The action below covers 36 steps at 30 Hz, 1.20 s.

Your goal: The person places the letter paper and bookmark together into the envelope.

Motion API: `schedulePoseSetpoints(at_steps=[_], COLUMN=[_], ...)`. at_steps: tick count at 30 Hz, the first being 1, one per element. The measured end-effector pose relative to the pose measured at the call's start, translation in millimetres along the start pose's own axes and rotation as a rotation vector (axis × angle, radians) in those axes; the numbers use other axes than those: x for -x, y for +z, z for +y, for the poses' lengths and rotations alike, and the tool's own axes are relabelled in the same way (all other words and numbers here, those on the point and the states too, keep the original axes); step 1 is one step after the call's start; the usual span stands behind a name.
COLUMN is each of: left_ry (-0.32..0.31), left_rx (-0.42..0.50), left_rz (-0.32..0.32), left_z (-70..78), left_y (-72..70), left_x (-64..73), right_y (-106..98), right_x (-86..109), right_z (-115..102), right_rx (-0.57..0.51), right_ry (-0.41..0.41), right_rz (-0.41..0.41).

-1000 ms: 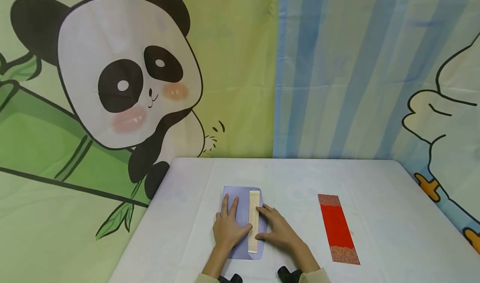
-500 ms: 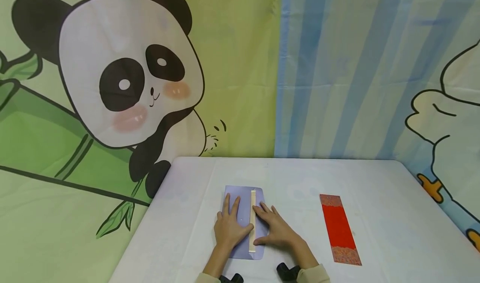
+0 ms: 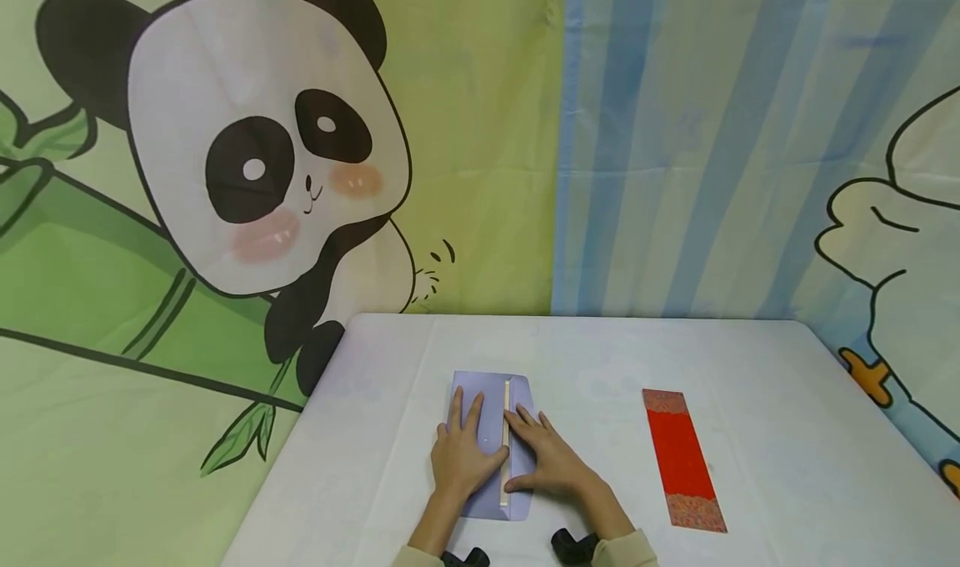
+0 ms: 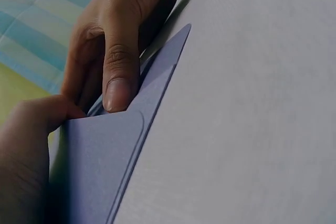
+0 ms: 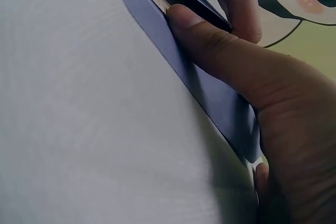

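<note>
A purple paper envelope (image 3: 490,408) lies flat on the white table, its flap spread on the right side. A narrow pale strip (image 3: 506,477) shows along the opening, mostly covered by the envelope's body. My left hand (image 3: 461,460) rests with spread fingers on the envelope, its thumb at the opening's edge. My right hand (image 3: 557,460) is over the flap, thumb and forefinger extended against the pale strip's right side. In the right wrist view, the right thumb (image 5: 186,20) touches the lined edge of the strip inside the opening. The envelope's inside is hidden.
A red paper strip (image 3: 681,459) with patterned ends lies to the right on the table (image 3: 585,358). Dark wrist devices (image 3: 573,546) sit by both cuffs. Printed curtains with a panda (image 3: 262,133) hang behind.
The visible part of the pale strip has grown much narrower as my right hand has shifted slightly left, with the strip slipping into the envelope. My left hand has stayed on the envelope.
</note>
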<state>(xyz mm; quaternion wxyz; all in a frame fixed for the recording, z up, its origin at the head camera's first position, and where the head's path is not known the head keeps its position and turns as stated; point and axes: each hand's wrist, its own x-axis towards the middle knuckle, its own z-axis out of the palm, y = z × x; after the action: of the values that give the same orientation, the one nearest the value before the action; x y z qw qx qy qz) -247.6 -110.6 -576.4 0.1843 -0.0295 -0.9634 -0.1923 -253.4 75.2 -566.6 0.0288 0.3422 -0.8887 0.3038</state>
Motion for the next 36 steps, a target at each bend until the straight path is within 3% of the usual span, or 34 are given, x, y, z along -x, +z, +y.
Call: schedulePoseSetpoints(at_steps=[10,36], left_ry=[0.021,0.023], left_rx=[-0.005,-0.033], left_rz=[0.022,-0.005], left_z=[0.1,0.7], left_y=[-1.5,-3.6], left_x=[-0.7,-1.0], right_y=[1.3,5.3], right_x=[-1.2,-6.5], right_z=[2.8,-1.5], right_rx=[0.006,0.052], right_ry=[-0.063,-0.042], right_rz=[0.021,0.046])
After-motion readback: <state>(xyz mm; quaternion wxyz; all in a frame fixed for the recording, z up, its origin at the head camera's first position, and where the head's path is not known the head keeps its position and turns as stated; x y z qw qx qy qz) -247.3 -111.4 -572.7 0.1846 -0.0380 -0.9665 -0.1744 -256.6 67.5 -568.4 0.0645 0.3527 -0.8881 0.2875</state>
